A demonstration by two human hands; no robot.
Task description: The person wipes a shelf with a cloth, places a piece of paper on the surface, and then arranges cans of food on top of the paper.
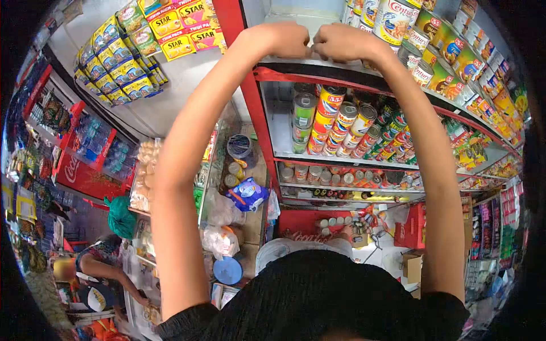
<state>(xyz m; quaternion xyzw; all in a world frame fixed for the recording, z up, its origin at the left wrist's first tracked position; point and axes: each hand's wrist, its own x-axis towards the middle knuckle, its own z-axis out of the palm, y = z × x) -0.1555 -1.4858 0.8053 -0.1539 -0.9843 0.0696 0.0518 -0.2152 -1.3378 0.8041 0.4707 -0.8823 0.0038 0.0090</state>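
Both my arms reach up to the top shelf (pixel 335 69) of a red-framed rack. My left hand (pixel 289 41) and my right hand (pixel 341 42) are side by side above its front edge, fingers curled inward and nearly touching. What they hold, if anything, is too small to make out. Right of my right hand stand large Century cans (pixel 395 21). On the shelf below are stacked cans, among them a green stack (pixel 303 116) and a red and yellow stack (pixel 327 122).
Star sachets (pixel 185 25) and blue-yellow packs (pixel 116 65) hang at the upper left. Eggs (pixel 145 170) sit near a glass case at the left. Another person (pixel 99 264) is at the lower left. A red Coca-Cola crate (pixel 409 227) and cans stand low down.
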